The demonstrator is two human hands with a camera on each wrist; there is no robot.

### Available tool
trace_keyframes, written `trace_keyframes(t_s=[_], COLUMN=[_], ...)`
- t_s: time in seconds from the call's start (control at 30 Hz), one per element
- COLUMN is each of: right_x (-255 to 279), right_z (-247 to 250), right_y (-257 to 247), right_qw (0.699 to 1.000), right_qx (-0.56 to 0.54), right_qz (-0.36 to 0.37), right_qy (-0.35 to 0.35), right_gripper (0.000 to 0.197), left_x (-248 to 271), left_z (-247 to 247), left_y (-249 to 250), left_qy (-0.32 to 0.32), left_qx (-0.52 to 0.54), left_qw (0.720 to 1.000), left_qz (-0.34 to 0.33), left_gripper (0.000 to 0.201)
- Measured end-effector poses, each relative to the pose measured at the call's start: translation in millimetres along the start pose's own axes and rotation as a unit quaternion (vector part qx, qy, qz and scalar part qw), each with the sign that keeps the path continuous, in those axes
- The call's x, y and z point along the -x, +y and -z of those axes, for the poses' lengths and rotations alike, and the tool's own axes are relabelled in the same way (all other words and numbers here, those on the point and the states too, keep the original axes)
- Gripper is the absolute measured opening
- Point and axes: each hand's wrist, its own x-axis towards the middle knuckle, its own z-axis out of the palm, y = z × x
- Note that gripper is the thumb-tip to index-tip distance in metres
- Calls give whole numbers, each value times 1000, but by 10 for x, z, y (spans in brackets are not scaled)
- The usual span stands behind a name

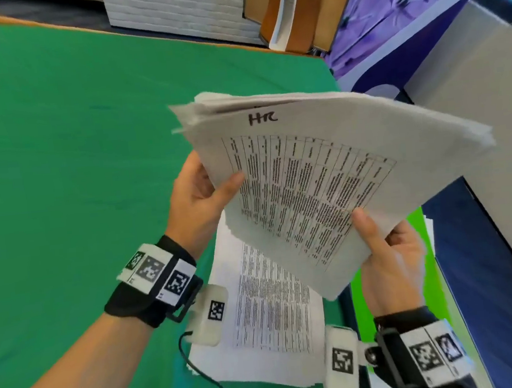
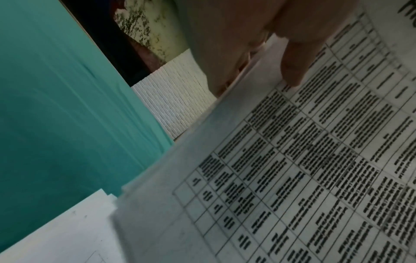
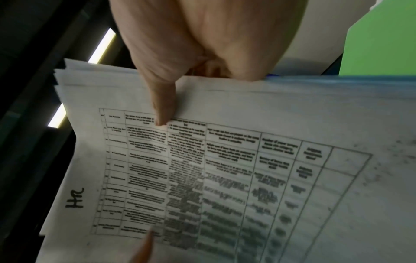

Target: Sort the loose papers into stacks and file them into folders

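Note:
A thick stack of papers [image 1: 324, 168] is held up above the green table [image 1: 56, 150]; its top sheet carries a printed table and a handwritten "HR". My left hand [image 1: 200, 196] grips its left edge, thumb on top and fingers underneath. My right hand [image 1: 385, 253] grips the near edge, thumb pressed on the top sheet. The left wrist view shows my left thumb [image 2: 294, 67] on the stack of papers [image 2: 292, 169]. The right wrist view shows my right thumb [image 3: 163, 106] on the stack of papers [image 3: 225, 178]. A second pile of printed papers [image 1: 269, 311] lies on the table below.
A bright green folder [image 1: 425, 277] lies at the right under my right hand. Brown folders [image 1: 290, 9] stand upright beyond the table's far edge beside a white ribbed box [image 1: 174, 11]. A grey cabinet [image 1: 490, 108] stands to the right. A black cable [image 1: 200, 371] trails from my left wrist.

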Motion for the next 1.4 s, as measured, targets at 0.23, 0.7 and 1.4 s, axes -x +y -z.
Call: trace_keyframes(t_s=[0.23,0.7,1.4], right_x=[106,-241,-351], right_z=[151,-95,273], right_y=[405,-286,865], right_qw=[983,993,975], right_qx=[156,86,195], right_qz=[-61,78,-84], right_qy=[-70,-30,-62], right_gripper=[31,18,27], left_x=[225,14,310], left_z=[41,-6,-48], left_y=[-352,-120,-1004], left_qy=[22,9,131], left_qx=[-74,-58,-141], left_qw=[995,995,969], left_qz=[60,82,158], left_gripper=[31,44,32])
